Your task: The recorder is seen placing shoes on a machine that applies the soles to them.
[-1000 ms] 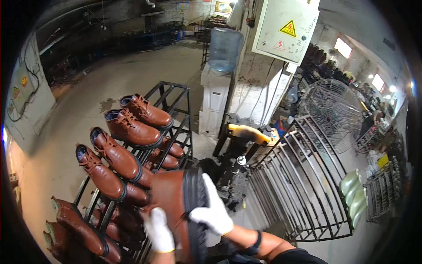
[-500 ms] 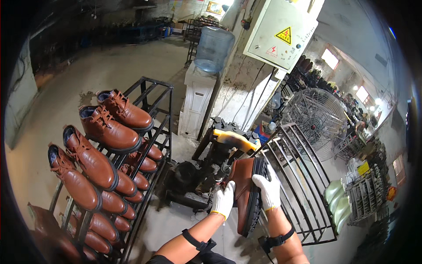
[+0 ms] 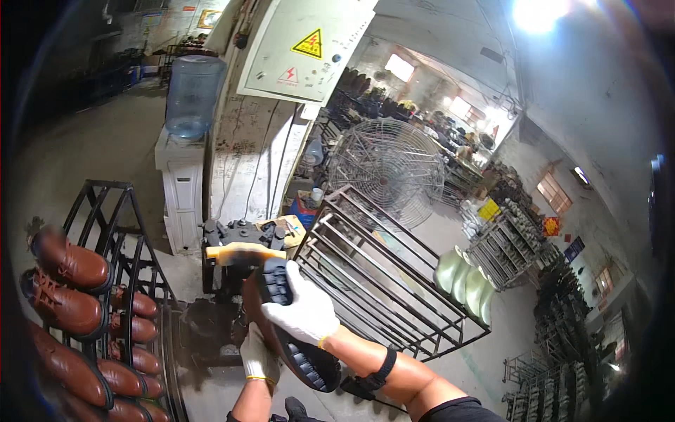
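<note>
The person's right hand, in a white knitted glove, has a firm hold of a brown leather boot: the thumb lies across the black treaded sole, and the other fingers follow the edge of it. The left hand, gloved also, is against the lower left side of the same boot; its fingers are partly hidden there, so I cannot tell how far they are closed. The boot is held in the air in front of the body, tilted, with its sole turned up and to the right. Behind it, in the view, stands a dark machine with a yellow upper part. On the left, brown lace-up boots stand in rows on a black metal rack. On the right there is another metal rack, with pale green glossy pieces at its far end, and behind this rack a big round cage fan.
</note>
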A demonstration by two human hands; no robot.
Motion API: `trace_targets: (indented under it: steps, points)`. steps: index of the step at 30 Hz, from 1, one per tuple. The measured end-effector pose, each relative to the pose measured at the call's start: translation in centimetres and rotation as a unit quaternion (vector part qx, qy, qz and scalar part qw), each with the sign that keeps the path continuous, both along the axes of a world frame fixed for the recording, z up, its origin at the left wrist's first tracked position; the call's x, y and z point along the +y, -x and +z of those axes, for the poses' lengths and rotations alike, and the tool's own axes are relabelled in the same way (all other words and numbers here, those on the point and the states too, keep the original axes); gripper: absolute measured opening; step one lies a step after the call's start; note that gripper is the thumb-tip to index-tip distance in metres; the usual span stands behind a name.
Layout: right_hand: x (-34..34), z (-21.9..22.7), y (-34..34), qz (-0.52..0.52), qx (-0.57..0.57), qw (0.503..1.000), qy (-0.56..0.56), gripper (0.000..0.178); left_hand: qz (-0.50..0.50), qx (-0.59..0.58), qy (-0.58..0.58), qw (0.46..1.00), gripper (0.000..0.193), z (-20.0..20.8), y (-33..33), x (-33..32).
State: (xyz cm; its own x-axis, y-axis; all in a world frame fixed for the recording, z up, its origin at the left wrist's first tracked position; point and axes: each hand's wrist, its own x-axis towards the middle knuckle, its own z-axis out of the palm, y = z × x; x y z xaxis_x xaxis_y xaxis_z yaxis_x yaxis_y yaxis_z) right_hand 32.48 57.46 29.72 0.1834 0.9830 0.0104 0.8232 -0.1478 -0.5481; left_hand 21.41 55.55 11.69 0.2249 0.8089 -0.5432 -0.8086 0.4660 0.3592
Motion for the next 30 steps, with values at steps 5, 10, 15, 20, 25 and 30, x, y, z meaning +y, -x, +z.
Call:
trace_targets:
  steps: [5,10,15,20,25,30]
  points:
    - [1.1,0.7,2.8,0.051,-0.142,0.988,0.011,0.113,-0.038,0.099,-0.045,0.993,0.043,-1.6,0.6,-0.2]
    - [0.7,0.0,-1.7,0.101,0.008,0.993,0.066,0.120,0.067,0.269,-0.267,0.923,0.036,3.5,2.0,-0.3]
    - [-1.0,-8.7,-2.6,0.105,0.430,0.882,0.163,0.065,0.042,0.217,-0.202,0.954,0.034,2.9,3.6,0.7]
    - [-2.9,-5.7,-1.3,0.007,0.410,0.904,0.121,0.048,-0.140,0.291,-0.264,0.909,0.055,7.6,6.3,1.5]
    - [-2.5,-5.7,-0.3,-0.006,0.524,0.839,0.149,0.049,-0.121,0.191,-0.159,0.961,0.065,9.1,6.2,1.2]
    - [-3.2,-2.7,-0.9,-0.016,0.485,0.862,0.144,0.045,-0.115,0.244,-0.127,0.955,0.035,7.5,5.9,0.4]
